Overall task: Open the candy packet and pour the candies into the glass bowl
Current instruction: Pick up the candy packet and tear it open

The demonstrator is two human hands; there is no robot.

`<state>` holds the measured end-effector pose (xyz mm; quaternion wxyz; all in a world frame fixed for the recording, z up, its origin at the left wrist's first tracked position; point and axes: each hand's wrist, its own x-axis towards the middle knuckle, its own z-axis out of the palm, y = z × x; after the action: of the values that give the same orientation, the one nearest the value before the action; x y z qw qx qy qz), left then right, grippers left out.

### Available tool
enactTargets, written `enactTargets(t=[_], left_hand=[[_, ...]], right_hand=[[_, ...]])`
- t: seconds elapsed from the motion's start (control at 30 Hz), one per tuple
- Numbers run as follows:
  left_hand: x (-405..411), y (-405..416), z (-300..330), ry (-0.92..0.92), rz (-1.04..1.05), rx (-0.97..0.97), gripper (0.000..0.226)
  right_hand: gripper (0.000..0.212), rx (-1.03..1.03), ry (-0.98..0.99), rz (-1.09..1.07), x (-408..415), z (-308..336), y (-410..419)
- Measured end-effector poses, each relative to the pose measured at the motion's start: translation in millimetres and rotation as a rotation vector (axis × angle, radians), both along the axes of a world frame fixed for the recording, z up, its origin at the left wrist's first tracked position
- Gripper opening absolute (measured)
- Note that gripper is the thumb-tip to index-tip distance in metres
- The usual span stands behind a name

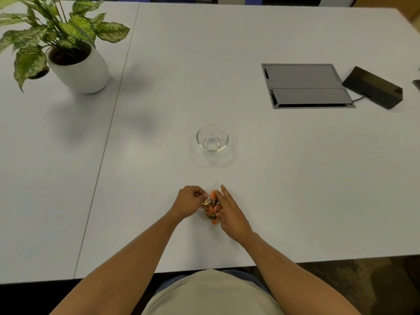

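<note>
A clear candy packet [211, 204] with orange and dark gold wrapped candies lies on the white table near the front edge, between my hands. My left hand [190, 201] is curled, its fingertips pinching the packet's upper left edge. My right hand [229, 212] rests against the packet's right side with its fingers stretched along it, holding the plastic. The packet's clear top sticks up just past my fingertips. An empty glass bowl [212, 138] stands upright farther back on the table, apart from both hands.
A potted plant in a white pot [79, 64] stands at the back left. A grey cable hatch [306, 85] is set into the table at the back right, with a black box [372, 87] beside it. A seam [109, 133] splits the tabletop.
</note>
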<state>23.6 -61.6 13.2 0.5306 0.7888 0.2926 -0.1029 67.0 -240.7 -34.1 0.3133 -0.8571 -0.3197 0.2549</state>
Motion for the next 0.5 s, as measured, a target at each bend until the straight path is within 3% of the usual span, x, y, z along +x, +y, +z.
enactTargets(t=[0.1,0.2,0.27,0.37,0.5], left_hand=[[0,2,11,-0.008,0.033,-0.066,0.010],[1,4,20,-0.036,0.058,-0.134,0.009],[1,4,25,-0.043,0.056,-0.152,0.009],[3,0,29,-0.056,0.052,-0.136,0.014],[2,-3,28,-0.057,0.051,-0.083,0.017]], right_hand=[[0.063,0.096,-0.009,-0.159,-2,11,4],[0.027,0.249,0.049,-0.363,-1,25,14],[0.005,0.315,0.213,-0.502,2,38,24],[0.030,0.281,0.433,-0.574,9,51,36],[0.027,0.286,0.528,-0.586,14,57,39]])
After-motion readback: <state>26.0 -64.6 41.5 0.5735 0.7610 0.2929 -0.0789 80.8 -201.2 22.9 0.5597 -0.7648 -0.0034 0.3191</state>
